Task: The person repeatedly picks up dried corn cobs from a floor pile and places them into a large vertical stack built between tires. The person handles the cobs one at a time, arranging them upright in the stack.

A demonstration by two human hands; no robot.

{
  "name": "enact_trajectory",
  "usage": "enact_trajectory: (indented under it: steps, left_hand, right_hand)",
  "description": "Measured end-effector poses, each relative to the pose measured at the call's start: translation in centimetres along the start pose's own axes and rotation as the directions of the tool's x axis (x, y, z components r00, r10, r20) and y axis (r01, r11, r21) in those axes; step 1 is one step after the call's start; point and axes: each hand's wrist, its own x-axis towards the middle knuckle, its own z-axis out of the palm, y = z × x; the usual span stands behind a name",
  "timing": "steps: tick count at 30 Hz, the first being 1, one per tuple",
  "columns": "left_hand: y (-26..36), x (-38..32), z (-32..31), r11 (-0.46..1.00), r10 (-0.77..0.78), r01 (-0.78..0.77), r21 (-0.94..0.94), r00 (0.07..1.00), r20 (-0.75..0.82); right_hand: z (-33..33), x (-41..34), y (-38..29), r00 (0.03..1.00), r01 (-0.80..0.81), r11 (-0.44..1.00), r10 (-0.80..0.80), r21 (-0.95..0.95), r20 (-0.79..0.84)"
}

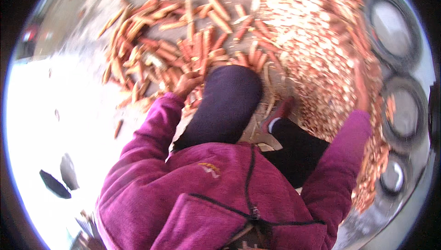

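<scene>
My left hand is beside my left knee, its fingers bent against reddish corn cobs, most of which look stripped. Blur hides whether it grips one. My right hand reaches out over the far right side of a broad heap of loose corn kernels. Motion smears its fingers, so what they touch or hold cannot be made out. Longer reddish cobs lie near that hand, along the heap's outer edge.
Several tyres line the right side of the kernel heap. More bare cobs spread over the concrete floor to the left. My foot rests between the cobs and the kernels. Strong light washes out the left side.
</scene>
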Motion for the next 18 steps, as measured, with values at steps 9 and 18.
enact_trajectory:
  steps: [9,18]
  left_hand:
    - [-12.8,-1.2,-1.8,0.971,-0.215,0.230,0.069,0.961,-0.175]
    - [-19.2,-0.2,-3.2,0.968,-0.252,0.210,-0.139,0.794,-0.554]
  right_hand:
    - [1.4,3.3,4.8,0.993,0.079,0.970,-0.098,-0.228,-0.070]
    - [-3.4,-2.1,-5.8,0.922,0.302,0.953,-0.291,0.004,-0.256]
